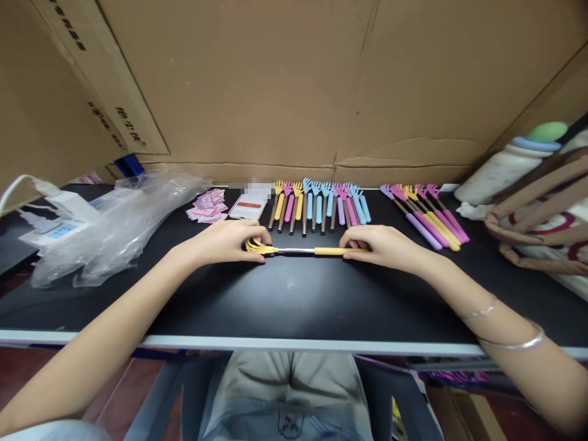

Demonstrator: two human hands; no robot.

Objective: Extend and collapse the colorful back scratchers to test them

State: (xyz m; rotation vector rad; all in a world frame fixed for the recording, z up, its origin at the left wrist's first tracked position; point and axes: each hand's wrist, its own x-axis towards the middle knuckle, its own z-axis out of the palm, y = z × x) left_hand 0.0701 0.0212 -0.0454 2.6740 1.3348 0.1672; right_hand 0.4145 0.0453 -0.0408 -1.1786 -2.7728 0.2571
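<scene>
A yellow back scratcher [296,250] with a claw head, a metal rod and a yellow handle lies level between my hands, low over the black table. My left hand [227,241] is closed around its claw end. The far end of the handle is pinched by my right hand [381,246]. Just behind stands a row of loose claw heads on dark rods with separate handles in yellow, pink, blue and purple, among them a blue handle [309,206]. Right of my right hand lie several joined back scratchers [425,217] in purple, pink and yellow.
Left are clear plastic bags [124,229], a white power strip [59,226], small pink printed cards [207,206] and a phone [249,206]. On the right stand a bottle [505,168] and a brown-trimmed bag [542,220]. Cardboard [275,86] walls the back.
</scene>
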